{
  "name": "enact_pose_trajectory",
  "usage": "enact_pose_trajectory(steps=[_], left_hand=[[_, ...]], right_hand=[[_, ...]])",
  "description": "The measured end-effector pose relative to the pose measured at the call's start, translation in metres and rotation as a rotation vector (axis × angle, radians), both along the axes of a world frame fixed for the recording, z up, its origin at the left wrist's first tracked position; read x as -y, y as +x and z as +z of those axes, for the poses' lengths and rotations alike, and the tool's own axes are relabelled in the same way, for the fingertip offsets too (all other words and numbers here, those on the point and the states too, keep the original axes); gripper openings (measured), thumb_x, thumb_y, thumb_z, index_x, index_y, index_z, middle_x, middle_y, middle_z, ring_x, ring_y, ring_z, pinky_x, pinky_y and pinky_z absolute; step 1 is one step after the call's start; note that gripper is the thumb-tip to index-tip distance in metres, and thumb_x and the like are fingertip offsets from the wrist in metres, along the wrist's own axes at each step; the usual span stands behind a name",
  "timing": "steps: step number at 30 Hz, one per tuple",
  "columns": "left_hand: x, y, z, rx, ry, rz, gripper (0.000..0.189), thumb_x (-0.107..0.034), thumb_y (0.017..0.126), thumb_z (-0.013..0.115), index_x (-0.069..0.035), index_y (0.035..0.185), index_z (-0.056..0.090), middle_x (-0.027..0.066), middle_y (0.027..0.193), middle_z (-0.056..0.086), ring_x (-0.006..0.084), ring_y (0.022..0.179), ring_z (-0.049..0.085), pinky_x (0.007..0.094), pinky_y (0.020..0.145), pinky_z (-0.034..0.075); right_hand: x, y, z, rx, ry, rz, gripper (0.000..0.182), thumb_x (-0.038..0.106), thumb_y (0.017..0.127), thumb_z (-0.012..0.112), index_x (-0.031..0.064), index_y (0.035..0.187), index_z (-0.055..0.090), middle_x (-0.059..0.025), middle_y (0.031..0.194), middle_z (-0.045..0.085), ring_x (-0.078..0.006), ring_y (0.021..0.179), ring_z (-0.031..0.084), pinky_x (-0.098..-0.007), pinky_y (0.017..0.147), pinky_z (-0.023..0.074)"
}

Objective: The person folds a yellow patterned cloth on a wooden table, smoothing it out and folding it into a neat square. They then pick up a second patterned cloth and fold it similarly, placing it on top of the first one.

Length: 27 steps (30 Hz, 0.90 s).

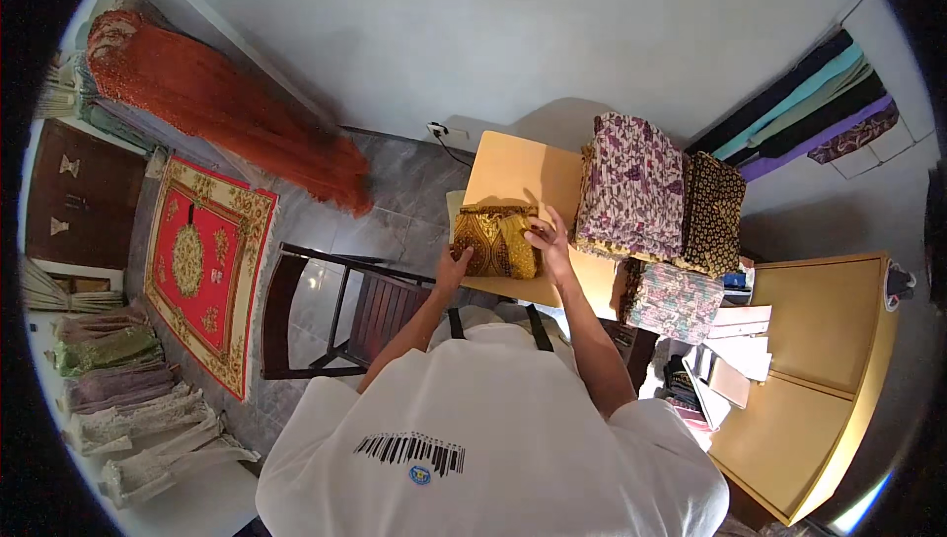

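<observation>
A folded gold-and-brown patterned cloth (481, 241) lies near the left front of a light wooden tabletop (510, 160). Its right part shows a plainer, shiny yellow-gold band (519, 248). My left hand (453, 268) grips the cloth's left edge, with the thumb on top and the other fingers largely hidden. At the right edge, my right hand (551, 242) has its fingers spread, and the fingertips are close to the gold band. Whether they touch it is unclear.
Right of the cloth stand stacked folded fabrics: purple floral (632, 182), black-and-gold (714, 211) and pastel patterned (673, 300). A dark wooden chair (385, 315) is at my left. Beyond it hangs an orange-red gown (222, 115). A wooden cabinet (806, 359) stands right.
</observation>
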<state>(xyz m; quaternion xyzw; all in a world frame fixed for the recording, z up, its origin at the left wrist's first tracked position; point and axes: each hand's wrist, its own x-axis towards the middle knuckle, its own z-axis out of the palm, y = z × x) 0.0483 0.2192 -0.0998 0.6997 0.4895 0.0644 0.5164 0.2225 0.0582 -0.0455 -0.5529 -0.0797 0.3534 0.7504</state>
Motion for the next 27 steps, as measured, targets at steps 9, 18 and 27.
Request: enact_pose_trajectory(steps=[9, 18, 27], left_hand=[[0.028, 0.035, 0.071, 0.355, 0.382, -0.274, 0.054, -0.023, 0.076, 0.074, -0.002, 0.120, 0.052, 0.0175, 0.110, 0.059, 0.0349, 0.101, 0.052, 0.0463, 0.090, 0.040], [0.027, 0.072, 0.044, 0.326, 0.472, -0.441, 0.039, -0.027, 0.070, 0.077, -0.011, 0.103, 0.063, 0.0075, 0.092, 0.059, 0.0289, 0.090, 0.052, 0.0437, 0.082, 0.038], [0.047, 0.035, 0.075, 0.551, 0.335, -0.628, 0.027, -0.002, 0.062, 0.063, -0.017, 0.084, 0.067, 0.0129, 0.128, 0.050, 0.0331, 0.124, 0.042, 0.0462, 0.104, 0.028]], right_hand=[[0.013, 0.000, -0.020, 0.046, 0.019, -0.017, 0.068, -0.015, 0.078, 0.050, 0.0153, 0.137, 0.040, -0.0070, 0.125, 0.056, -0.0205, 0.109, 0.055, -0.0321, 0.093, 0.0452], [0.014, -0.004, -0.042, 0.151, -0.501, -0.090, 0.040, 0.000, 0.084, 0.060, 0.0081, 0.123, 0.052, -0.0098, 0.107, 0.060, -0.0203, 0.097, 0.058, -0.0327, 0.086, 0.0471], [0.027, -0.004, 0.001, -0.148, -0.118, 0.043, 0.054, -0.007, 0.084, 0.045, 0.0081, 0.137, 0.043, -0.0128, 0.117, 0.061, -0.0208, 0.109, 0.057, -0.0317, 0.095, 0.0428]])
